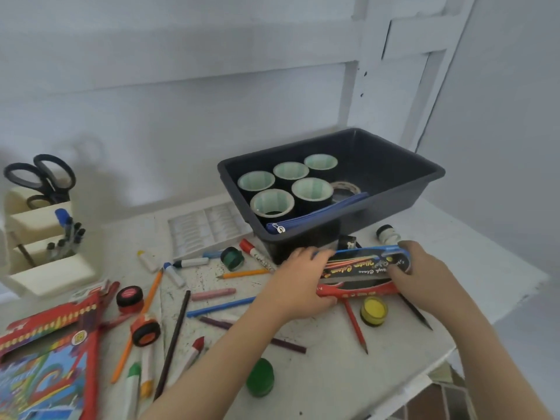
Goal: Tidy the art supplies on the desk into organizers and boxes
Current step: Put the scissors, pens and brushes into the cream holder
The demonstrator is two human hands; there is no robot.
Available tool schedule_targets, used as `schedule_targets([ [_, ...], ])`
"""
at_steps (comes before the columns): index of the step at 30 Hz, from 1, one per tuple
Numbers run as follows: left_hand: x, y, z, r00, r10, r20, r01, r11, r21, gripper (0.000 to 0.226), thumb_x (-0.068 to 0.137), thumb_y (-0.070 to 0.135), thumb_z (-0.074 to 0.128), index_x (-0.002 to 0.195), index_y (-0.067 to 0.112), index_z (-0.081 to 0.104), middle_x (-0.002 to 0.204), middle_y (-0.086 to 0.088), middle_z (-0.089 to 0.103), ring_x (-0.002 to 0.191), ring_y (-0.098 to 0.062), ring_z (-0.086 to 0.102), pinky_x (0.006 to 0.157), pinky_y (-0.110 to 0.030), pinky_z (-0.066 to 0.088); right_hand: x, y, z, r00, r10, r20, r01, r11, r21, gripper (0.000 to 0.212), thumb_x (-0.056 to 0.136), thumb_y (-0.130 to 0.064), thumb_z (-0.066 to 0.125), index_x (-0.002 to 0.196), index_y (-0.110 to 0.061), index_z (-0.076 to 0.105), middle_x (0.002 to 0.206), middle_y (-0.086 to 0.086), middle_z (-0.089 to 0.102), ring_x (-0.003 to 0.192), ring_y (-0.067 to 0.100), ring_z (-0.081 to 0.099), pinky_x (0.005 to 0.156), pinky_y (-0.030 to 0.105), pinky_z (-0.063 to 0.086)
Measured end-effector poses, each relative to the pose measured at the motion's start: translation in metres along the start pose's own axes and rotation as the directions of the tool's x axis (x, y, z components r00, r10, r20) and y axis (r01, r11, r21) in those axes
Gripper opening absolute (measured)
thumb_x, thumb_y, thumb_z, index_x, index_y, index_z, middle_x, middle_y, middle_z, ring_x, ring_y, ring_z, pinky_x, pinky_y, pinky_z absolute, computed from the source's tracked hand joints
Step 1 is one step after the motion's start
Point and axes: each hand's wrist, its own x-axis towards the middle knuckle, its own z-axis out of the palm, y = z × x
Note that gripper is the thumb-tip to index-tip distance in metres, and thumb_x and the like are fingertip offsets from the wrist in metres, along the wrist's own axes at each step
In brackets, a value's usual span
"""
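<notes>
Head view: two bare forearms reach forward across a white desk [454, 253] toward a dark grey bin [424, 183] at the back of the desktop.
Arms: both come in from the near edge and converge just in front of the bin's near wall.
Left hand [300, 283]: palm down, fingers curled over the left end of a black-faced paint pack [363, 269] with a blue edge — clamped on it, with the fingertips close to the bin's near wall.
Right hand [424, 274]: wrapped round the pack's right end, thumb laid on its printed face.
Packs: the paint pack lies stacked on a red pack [357, 291], held level between the hands just in front of the bin; whether the stack touches the desk cannot be told.
Bin contents: five tape rolls [312, 190] standing on end at the left, and a blue zip pouch [318, 213] along the near wall.
In front of the bin: a yellow paint pot [373, 310] just nearer than the packs, and a green pot [260, 378] nearer still.
Left of the bin: a white palette [209, 228] just beside it — loose pencils, markers and crayons lie nearer the camera; well apart, a cream organizer [51, 271] holds scissors [39, 177] and pens.
</notes>
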Motion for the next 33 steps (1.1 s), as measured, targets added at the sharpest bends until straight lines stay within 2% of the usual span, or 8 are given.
schedule_targets([
  [3, -0.016, -0.009, -0.01, 0.999, 0.0, -0.042, -0.002, 0.999, -0.033, 0.072, 0.074, 0.051, 0.064, 0.136, 0.034, 0.033, 0.124, 0.011, 0.05, 0.109, -0.006, 0.043, 0.09, -0.024, 0.04, 0.0, -0.001, -0.003, 0.998, -0.013, -0.056, 0.025, 0.979, 0.203, 0.031, 0.095, -0.028, 0.047, 0.126, -0.026, 0.048, 0.096, 0.0, 0.059, 0.074, 0.006, 0.052, 0.053, 0.011, 0.031],
  [8, -0.065, -0.035, -0.043, 0.994, -0.103, -0.03, 0.093, 0.97, -0.226, 0.067, 0.058, 0.066, 0.06, 0.119, 0.052, 0.036, 0.107, 0.031, 0.047, 0.095, 0.01, 0.053, 0.071, -0.011, 0.048, 0.005, 0.003, -0.021, 0.991, 0.054, -0.12, 0.004, 0.902, 0.432, 0.019, 0.097, -0.021, 0.04, 0.106, -0.026, 0.057, 0.098, -0.001, 0.067, 0.083, 0.012, 0.062, 0.067, 0.026, 0.04],
  [11, -0.092, -0.057, -0.056, 0.974, -0.227, -0.016, 0.208, 0.917, -0.34, 0.062, 0.056, 0.057, 0.071, 0.109, 0.056, 0.038, 0.11, 0.026, 0.052, 0.089, 0.008, 0.059, 0.065, -0.013, 0.05, 0.005, 0.008, -0.023, 0.992, 0.068, -0.109, -0.018, 0.915, 0.402, 0.02, 0.096, -0.019, 0.041, 0.103, -0.024, 0.059, 0.093, -0.003, 0.067, 0.086, 0.017, 0.063, 0.071, 0.03, 0.039],
  [14, -0.113, -0.077, -0.06, 0.945, -0.326, -0.02, 0.297, 0.883, -0.363, 0.068, 0.052, 0.05, 0.075, 0.112, 0.051, 0.043, 0.113, 0.025, 0.053, 0.092, 0.008, 0.059, 0.075, -0.016, 0.052, 0.004, 0.007, -0.015, 0.998, 0.051, -0.037, -0.037, 0.951, 0.306, 0.014, 0.093, -0.019, 0.049, 0.096, -0.022, 0.062, 0.089, -0.002, 0.067, 0.09, 0.021, 0.06, 0.074, 0.03, 0.038],
  [20, -0.136, -0.1, -0.067, 0.911, -0.412, -0.025, 0.372, 0.846, -0.383, 0.076, 0.039, 0.044, 0.072, 0.11, 0.048, 0.047, 0.109, 0.018, 0.057, 0.084, 0.004, 0.063, 0.072, -0.02, 0.053, 0.003, 0.007, 0.001, 0.999, 0.035, 0.026, -0.039, 0.981, 0.192, 0.006, 0.082, -0.019, 0.068, 0.086, -0.021, 0.064, 0.084, -0.004, 0.063, 0.078, 0.01, 0.052, 0.065, 0.026, 0.034],
  [24, -0.144, -0.107, -0.071, 0.903, -0.429, -0.023, 0.397, 0.852, -0.341, 0.075, 0.044, 0.041, 0.074, 0.111, 0.051, 0.043, 0.11, 0.018, 0.055, 0.089, 0.001, 0.061, 0.072, -0.013, 0.046, 0.006, 0.011, 0.007, 0.998, 0.052, 0.035, -0.057, 0.984, 0.167, 0.01, 0.08, -0.017, 0.07, 0.081, -0.023, 0.062, 0.084, -0.004, 0.062, 0.074, 0.003, 0.049, 0.058, 0.018, 0.034],
  [28, -0.148, -0.109, -0.073, 0.901, -0.434, -0.004, 0.397, 0.828, -0.397, 0.078, 0.046, 0.033, 0.076, 0.116, 0.045, 0.045, 0.113, 0.012, 0.057, 0.091, -0.007, 0.064, 0.074, -0.015, 0.048, 0.006, 0.015, 0.011, 0.999, 0.049, 0.01, -0.05, 0.986, 0.158, 0.007, 0.083, -0.017, 0.067, 0.083, -0.022, 0.062, 0.085, -0.005, 0.061, 0.074, 0.001, 0.048, 0.057, 0.017, 0.033],
  [33, -0.148, -0.103, -0.076, 0.915, -0.402, 0.033, 0.367, 0.798, -0.478, 0.075, 0.054, 0.019, 0.084, 0.117, 0.04, 0.05, 0.112, 0.008, 0.061, 0.087, -0.001, 0.066, 0.068, -0.012, 0.05, 0.002, 0.014, 0.011, 0.997, 0.019, -0.071, -0.007, 0.987, 0.158, 0.002, 0.087, -0.02, 0.061, 0.085, -0.02, 0.063, 0.087, -0.003, 0.063, 0.076, 0.009, 0.052, 0.061, 0.025, 0.036],
])
